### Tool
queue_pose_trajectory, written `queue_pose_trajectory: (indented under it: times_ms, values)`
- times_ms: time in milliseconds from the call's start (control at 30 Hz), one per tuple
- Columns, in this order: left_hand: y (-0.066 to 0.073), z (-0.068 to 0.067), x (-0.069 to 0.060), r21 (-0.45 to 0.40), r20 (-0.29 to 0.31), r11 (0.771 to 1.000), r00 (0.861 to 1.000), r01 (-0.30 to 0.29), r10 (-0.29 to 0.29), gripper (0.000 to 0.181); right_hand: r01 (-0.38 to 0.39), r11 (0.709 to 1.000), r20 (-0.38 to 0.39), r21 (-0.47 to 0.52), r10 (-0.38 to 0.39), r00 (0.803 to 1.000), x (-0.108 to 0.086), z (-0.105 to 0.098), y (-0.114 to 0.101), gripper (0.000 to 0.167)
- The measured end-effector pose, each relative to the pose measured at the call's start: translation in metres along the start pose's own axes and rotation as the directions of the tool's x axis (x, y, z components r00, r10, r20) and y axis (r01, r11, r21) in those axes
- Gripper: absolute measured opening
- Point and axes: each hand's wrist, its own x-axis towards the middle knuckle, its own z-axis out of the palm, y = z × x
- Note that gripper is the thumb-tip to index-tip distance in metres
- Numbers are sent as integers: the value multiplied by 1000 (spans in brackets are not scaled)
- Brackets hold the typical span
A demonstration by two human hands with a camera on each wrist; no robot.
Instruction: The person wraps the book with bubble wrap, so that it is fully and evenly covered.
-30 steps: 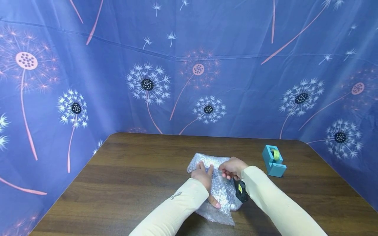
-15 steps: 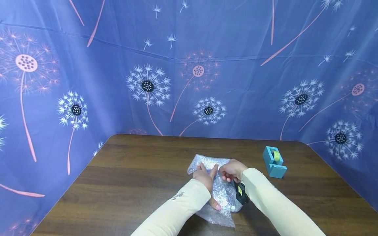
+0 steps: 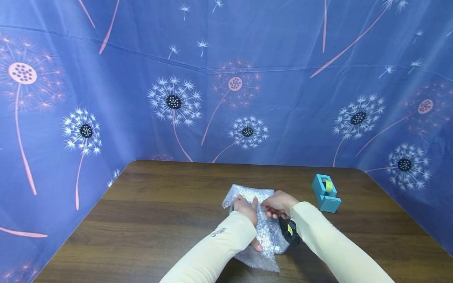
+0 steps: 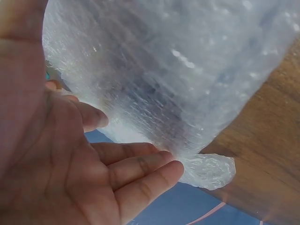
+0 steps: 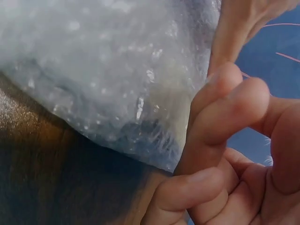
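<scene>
A clear bubble wrap bundle (image 3: 266,230) lies on the table beneath both hands, with a loose flap of wrap toward the near edge. What is inside it cannot be made out. My left hand (image 3: 246,210) rests on the wrap, its fingers extended and the thumb lower down; the left wrist view shows these long fingers (image 4: 140,164) against the bundle's edge. My right hand (image 3: 280,203) is at the upper right of the bundle, fingers curled, pinching the bubble wrap (image 5: 108,84) near its edge. Its exact contact point is partly hidden by the fingers.
A light blue tape dispenser (image 3: 328,200) with a yellow-green roll (image 3: 328,185) stands to the right on the dark wooden table (image 3: 159,200). A blue dandelion-print cloth (image 3: 226,47) hangs behind and beside the table. A black wrist device (image 3: 290,232) sits beneath the right wrist.
My left forefinger reached toward the right fingertips half a second ago and has since drawn back. The right hand stays nearly in place.
</scene>
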Motion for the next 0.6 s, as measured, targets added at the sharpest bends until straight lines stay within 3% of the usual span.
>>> queue_pose_trajectory:
  times_ms: [200, 367, 600]
  values:
    - [4, 16, 18, -38, -18, 999, 1000, -2, 1, 58, 23, 999, 36, -29, -22, 999, -1, -6, 6, 33]
    - [6, 21, 22, -56, -13, 998, 1000, 4, -5, 60, 27, 999, 58, -28, -26, 998, 0, -8, 14, 31]
    - [4, 15, 16, -43, -11, 999, 1000, -2, 2, 61, 20, 1000, 102, 9, -21, 995, 4, -9, 20, 32]
